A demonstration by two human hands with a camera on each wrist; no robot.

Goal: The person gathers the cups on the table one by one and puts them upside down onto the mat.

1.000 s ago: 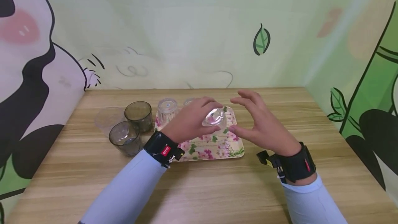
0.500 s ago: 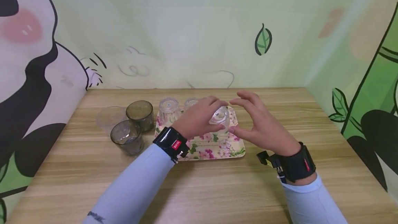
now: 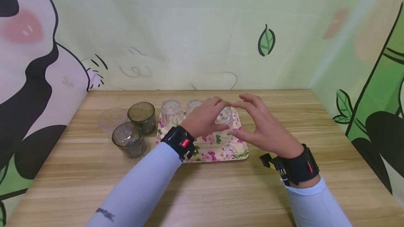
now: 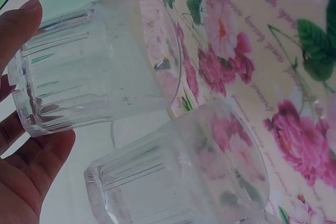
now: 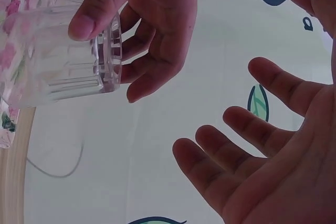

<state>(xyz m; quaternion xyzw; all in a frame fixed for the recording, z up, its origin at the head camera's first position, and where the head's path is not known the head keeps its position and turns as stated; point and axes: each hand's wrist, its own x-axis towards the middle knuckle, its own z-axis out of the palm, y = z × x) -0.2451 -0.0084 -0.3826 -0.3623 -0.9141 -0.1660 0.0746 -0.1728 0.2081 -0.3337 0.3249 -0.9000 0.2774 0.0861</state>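
My left hand [image 3: 205,118] grips a clear glass [image 3: 225,116] by its base. That glass is upside down, its mouth at the flowered tray [image 3: 217,150]. In the left wrist view, thumb and fingers lie on opposite sides of the held glass [image 4: 100,66], with another inverted clear glass [image 4: 178,171] close beside it. Two more inverted glasses, a left one [image 3: 172,113] and a middle one [image 3: 194,104], show along the tray's back, the middle one partly hidden by the hand. My right hand [image 3: 268,129] hovers just right of the held glass, fingers spread, holding nothing.
Left of the tray stand two smoky dark glasses, one behind [image 3: 142,116] and one in front [image 3: 128,139]. A clear, faint cup [image 3: 112,120] is beside them. A printed cloth wall [image 3: 189,45] rises behind the wooden table [image 3: 214,192].
My left hand has shifted slightly right with the clear glass, which now looks more level on the tray. The right hand has hardly moved.
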